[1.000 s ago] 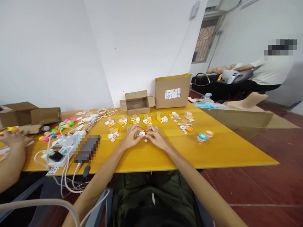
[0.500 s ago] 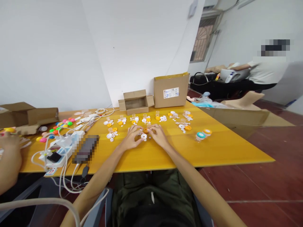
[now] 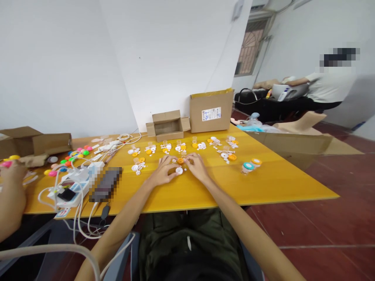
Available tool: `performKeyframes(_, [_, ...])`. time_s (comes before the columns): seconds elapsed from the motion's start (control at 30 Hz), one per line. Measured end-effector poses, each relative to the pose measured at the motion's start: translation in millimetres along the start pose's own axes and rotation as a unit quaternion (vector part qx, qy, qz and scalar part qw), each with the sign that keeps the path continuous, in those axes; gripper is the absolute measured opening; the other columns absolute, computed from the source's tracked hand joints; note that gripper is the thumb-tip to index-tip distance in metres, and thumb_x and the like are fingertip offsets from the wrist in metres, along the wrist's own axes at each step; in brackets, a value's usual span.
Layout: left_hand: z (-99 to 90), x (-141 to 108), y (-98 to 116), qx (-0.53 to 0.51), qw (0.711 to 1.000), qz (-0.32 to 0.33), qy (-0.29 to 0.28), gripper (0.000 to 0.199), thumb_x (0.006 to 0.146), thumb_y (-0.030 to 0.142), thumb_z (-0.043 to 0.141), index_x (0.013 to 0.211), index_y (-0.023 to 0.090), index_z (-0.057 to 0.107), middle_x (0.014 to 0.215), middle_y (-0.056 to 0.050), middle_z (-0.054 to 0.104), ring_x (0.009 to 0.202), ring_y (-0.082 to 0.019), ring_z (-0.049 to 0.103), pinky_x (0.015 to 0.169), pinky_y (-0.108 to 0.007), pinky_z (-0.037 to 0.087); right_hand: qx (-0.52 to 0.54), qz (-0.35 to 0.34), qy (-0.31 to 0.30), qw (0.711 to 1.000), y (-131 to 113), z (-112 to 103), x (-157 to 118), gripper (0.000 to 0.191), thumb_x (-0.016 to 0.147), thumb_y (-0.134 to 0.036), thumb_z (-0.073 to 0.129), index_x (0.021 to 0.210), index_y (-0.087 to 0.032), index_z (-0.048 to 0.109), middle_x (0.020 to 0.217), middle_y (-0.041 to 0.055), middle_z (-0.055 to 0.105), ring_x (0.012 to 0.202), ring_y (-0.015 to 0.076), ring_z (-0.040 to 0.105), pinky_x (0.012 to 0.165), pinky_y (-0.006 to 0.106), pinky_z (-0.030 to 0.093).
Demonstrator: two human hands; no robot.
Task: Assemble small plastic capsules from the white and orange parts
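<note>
My left hand (image 3: 165,171) is curled at the middle of the yellow table, its thumb and a finger closed on a white disc (image 3: 179,170). My right hand (image 3: 197,167) is just to the right, its fingertips pinched at the right side of an orange ring (image 3: 180,160). The ring lies between the two hands, behind the disc. Small white pieces lie near my fingertips. Behind the hands, clear cups (image 3: 194,139) stand among orange rings and white pieces in several small groups. Two lidded jars, one teal (image 3: 247,167) and one orange (image 3: 256,162), stand to the right.
Cardboard boxes, one open (image 3: 170,129) and one closed (image 3: 211,113), stand at the back. On the left are a power strip (image 3: 79,187) with cables, a dark phone (image 3: 107,184), colourful balls (image 3: 68,164) and another person's hand (image 3: 11,175). A person sits far right.
The white disc at my left fingertips has tilted to lie flatter and shifted slightly right. At the far left, the other person's hand now shows a pink ball.
</note>
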State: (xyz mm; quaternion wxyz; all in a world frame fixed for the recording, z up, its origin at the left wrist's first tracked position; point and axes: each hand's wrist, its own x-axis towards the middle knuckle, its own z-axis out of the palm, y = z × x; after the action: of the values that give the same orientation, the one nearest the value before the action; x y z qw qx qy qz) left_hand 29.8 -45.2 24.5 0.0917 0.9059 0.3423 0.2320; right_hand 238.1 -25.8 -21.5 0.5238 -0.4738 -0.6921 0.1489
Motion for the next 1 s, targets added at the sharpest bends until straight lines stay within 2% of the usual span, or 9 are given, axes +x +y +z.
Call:
performKeyframes(0.33, [1.0, 1, 0, 0.009, 1.000, 0.001, -0.016, 0.025, 0.094, 0.036, 0.061, 0.113, 0.032, 0.076, 0.135, -0.008, 0.056, 0.125, -0.032, 0.046, 0.109, -0.054, 0.037, 0.002, -0.013, -0.008, 1.000, -6, -2, 0, 0.016, 0.087, -0.024, 0.066, 0.072, -0.026, 0.070, 0.091, 0.0049, 0.068, 0.095, 0.0248, 0.063, 0.092, 0.042, 0.050])
performKeyframes(0.5, [1.5, 2, -1, 0.009, 1.000, -0.002, -0.010, 0.022, 0.093, 0.034, 0.062, 0.111, 0.031, 0.075, 0.135, -0.007, 0.057, 0.125, -0.031, 0.045, 0.108, -0.053, 0.038, 0.009, -0.066, -0.057, 0.996, -16, -2, -3, 0.015, 0.087, -0.025, 0.069, 0.072, -0.025, 0.069, 0.097, 0.0040, 0.067, 0.100, 0.0235, 0.062, 0.094, 0.042, 0.049])
performKeyframes(0.7, [0.4, 2, 0, 0.007, 1.000, -0.004, -0.002, 0.020, 0.093, 0.039, 0.064, 0.107, 0.029, 0.075, 0.133, -0.007, 0.058, 0.125, -0.031, 0.045, 0.108, -0.052, 0.039, -0.021, -0.101, -0.132, 0.986, -27, -6, -7, 0.013, 0.083, -0.022, 0.076, 0.072, -0.024, 0.069, 0.101, 0.0052, 0.065, 0.101, 0.0236, 0.060, 0.089, 0.041, 0.051])
performKeyframes(1.0, [2.0, 2, -2, 0.010, 1.000, -0.004, 0.001, 0.018, 0.092, 0.038, 0.065, 0.104, 0.029, 0.075, 0.130, -0.007, 0.059, 0.123, -0.030, 0.046, 0.106, -0.052, 0.039, -0.040, -0.133, -0.141, 0.980, -29, -5, -7, 0.014, 0.086, -0.018, 0.073, 0.074, -0.025, 0.070, 0.100, 0.0052, 0.064, 0.100, 0.0234, 0.059, 0.090, 0.041, 0.050])
